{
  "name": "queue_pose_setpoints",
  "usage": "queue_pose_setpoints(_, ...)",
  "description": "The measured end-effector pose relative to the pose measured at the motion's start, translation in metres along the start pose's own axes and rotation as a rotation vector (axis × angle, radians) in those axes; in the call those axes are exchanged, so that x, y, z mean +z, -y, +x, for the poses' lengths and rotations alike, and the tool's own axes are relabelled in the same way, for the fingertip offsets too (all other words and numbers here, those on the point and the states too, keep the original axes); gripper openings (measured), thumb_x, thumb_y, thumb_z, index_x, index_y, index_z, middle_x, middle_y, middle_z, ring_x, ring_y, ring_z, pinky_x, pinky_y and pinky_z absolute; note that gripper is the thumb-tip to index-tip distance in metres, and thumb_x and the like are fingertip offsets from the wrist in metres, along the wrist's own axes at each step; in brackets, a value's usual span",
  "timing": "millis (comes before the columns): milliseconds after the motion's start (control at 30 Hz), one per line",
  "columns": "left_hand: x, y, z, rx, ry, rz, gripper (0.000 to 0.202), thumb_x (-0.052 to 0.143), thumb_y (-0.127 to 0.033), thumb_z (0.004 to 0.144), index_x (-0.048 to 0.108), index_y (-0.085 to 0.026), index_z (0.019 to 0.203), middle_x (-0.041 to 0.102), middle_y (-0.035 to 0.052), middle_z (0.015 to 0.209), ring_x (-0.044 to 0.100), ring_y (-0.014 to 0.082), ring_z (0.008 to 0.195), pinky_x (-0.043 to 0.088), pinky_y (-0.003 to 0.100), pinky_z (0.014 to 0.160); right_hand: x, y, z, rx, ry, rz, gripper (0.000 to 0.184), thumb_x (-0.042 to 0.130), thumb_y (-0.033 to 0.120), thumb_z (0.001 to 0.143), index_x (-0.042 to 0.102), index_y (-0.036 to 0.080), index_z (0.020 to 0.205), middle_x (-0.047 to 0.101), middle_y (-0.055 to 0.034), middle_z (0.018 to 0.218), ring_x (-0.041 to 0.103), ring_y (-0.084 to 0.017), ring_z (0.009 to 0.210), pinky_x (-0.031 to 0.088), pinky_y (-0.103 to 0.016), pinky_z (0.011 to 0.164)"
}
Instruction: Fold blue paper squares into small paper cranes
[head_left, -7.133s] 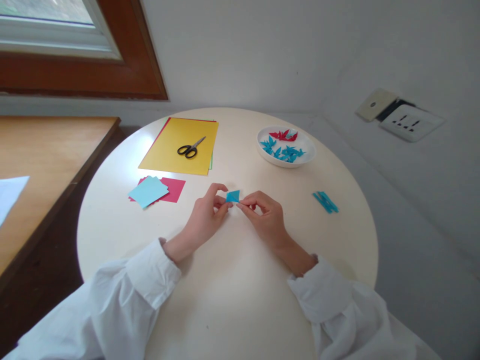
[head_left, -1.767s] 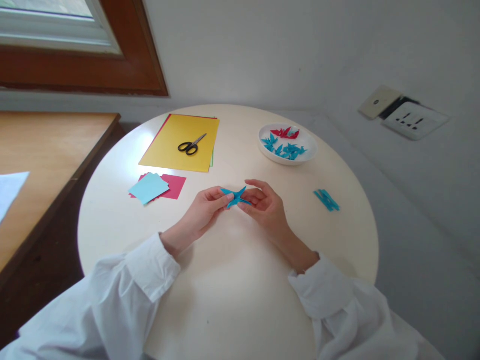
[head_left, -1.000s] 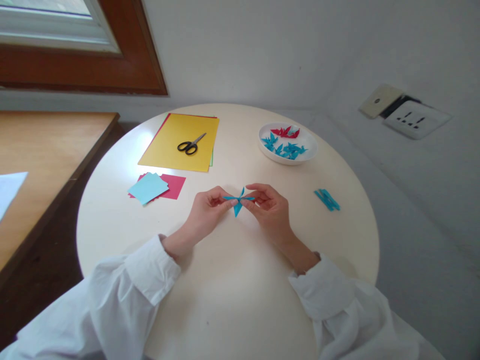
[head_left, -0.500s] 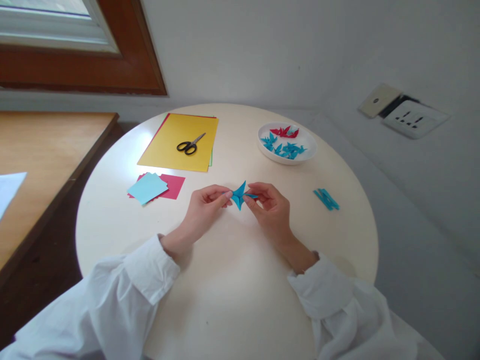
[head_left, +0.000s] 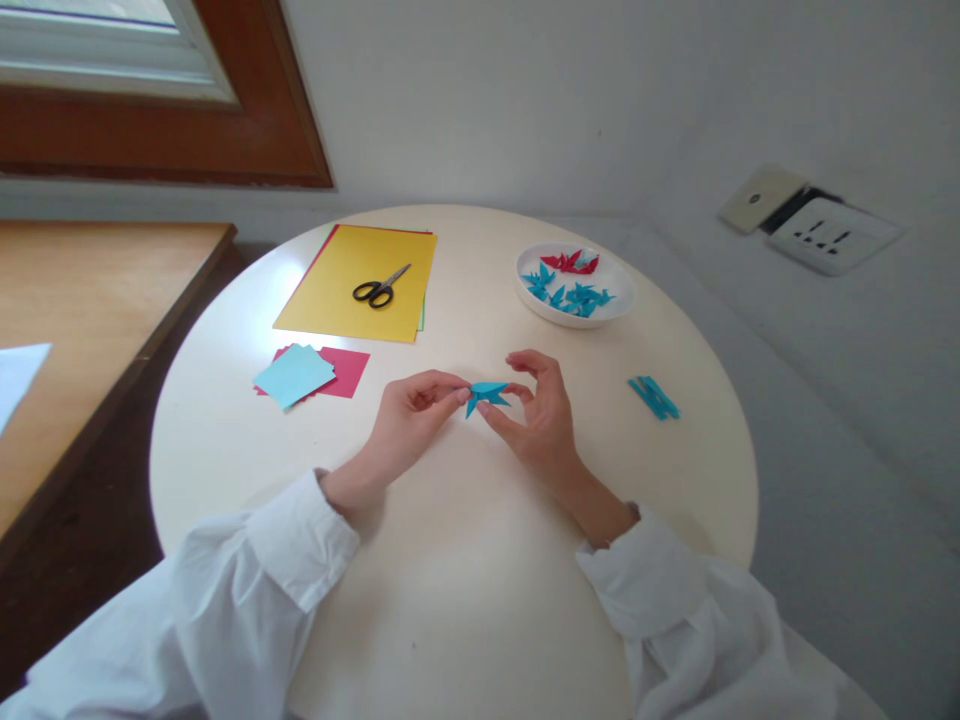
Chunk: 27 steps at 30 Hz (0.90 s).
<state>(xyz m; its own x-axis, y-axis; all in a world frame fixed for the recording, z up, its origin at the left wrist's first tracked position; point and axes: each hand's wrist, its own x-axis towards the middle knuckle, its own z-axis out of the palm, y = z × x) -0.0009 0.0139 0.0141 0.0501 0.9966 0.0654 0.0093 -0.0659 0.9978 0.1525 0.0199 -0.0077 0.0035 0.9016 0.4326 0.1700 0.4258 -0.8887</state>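
A blue origami crane [head_left: 487, 393] is held above the middle of the table. My left hand [head_left: 420, 410] pinches its left end between thumb and fingertips. On the other side my right hand [head_left: 540, 405] has its thumb against the crane's lower edge and a curled finger at its right side, while the index finger is lifted away. The crane's wings point to the right and downward. Its part under the left fingertips is hidden.
A white dish [head_left: 574, 320] with blue and red paper cranes stands at the back right. Black-handled scissors [head_left: 381, 290] lie on yellow paper [head_left: 330, 295]. Light-blue paper squares [head_left: 295, 376] rest over pink paper [head_left: 349, 372]. Blue folded strips [head_left: 654, 398] lie at right on the round table [head_left: 450, 620].
The crane's wings have gone from spread up and down to swung toward the right. My right index finger has lifted off it. My left hand keeps its pinch.
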Motion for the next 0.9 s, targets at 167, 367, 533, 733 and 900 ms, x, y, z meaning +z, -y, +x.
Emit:
queue_pose_setpoints(167, 0.0007, -0.0003, -0.0024, 0.074, 0.071, 0.022, 0.015, 0.07, -0.031, 0.068, 0.069, -0.017, 0.075, 0.067, 0.0029, 0.071, 0.058, 0.0142, 0.065, 0.042, 0.025, 0.06, -0.0013, 0.0028, -0.0005, -0.012, 0.171, 0.032, 0.026, 0.065, 0.024, 0.072, 0.054, 0.026, 0.095, 0.054, -0.0056, 0.111, 0.052, -0.019, 0.108, 0.047, -0.035, 0.087)
queue_pose_setpoints(367, -0.0018, 0.0039, -0.0021, 0.113, 0.108, 0.052, 0.013, 0.064, -0.029, 0.074, 0.068, -0.016, 0.077, 0.067, 0.0031, 0.071, 0.056, 0.0131, 0.065, 0.041, 0.025, 0.06, -0.0014, 0.0044, 0.0004, 0.013, 0.219, 0.086, 0.008, 0.063, 0.027, 0.076, 0.057, 0.023, 0.081, 0.063, -0.0043, 0.095, 0.06, -0.017, 0.094, 0.047, -0.036, 0.088)
queue_pose_setpoints(533, -0.002, 0.0033, -0.0023, 0.116, 0.119, 0.049, 0.013, 0.063, -0.029, 0.075, 0.066, -0.016, 0.076, 0.065, 0.0027, 0.07, 0.055, 0.0123, 0.065, 0.041, 0.024, 0.059, -0.0006, 0.0062, 0.0008, 0.053, 0.211, 0.15, 0.01, 0.064, 0.028, 0.075, 0.057, 0.022, 0.079, 0.064, -0.0028, 0.088, 0.062, -0.015, 0.085, 0.051, -0.033, 0.081)
queue_pose_setpoints(733, -0.0005, -0.0006, -0.0018, 0.099, 0.077, 0.075, 0.015, 0.066, -0.031, 0.073, 0.064, -0.016, 0.072, 0.062, 0.0008, 0.065, 0.053, 0.0111, 0.06, 0.04, 0.023, 0.057, -0.0023, 0.0086, 0.0008, 0.03, 0.186, 0.082, 0.007, 0.06, 0.027, 0.078, 0.056, 0.021, 0.078, 0.063, -0.0023, 0.083, 0.06, -0.014, 0.079, 0.051, -0.029, 0.073)
queue_pose_setpoints(900, -0.0008, 0.0014, -0.002, 0.095, 0.096, 0.096, 0.016, 0.064, -0.03, 0.074, 0.063, -0.015, 0.072, 0.062, 0.0015, 0.066, 0.052, 0.0108, 0.061, 0.039, 0.023, 0.056, -0.0034, 0.0085, 0.001, 0.007, 0.159, 0.03, 0.004, 0.058, 0.024, 0.079, 0.056, 0.02, 0.077, 0.062, -0.002, 0.081, 0.059, -0.013, 0.075, 0.048, -0.026, 0.069)
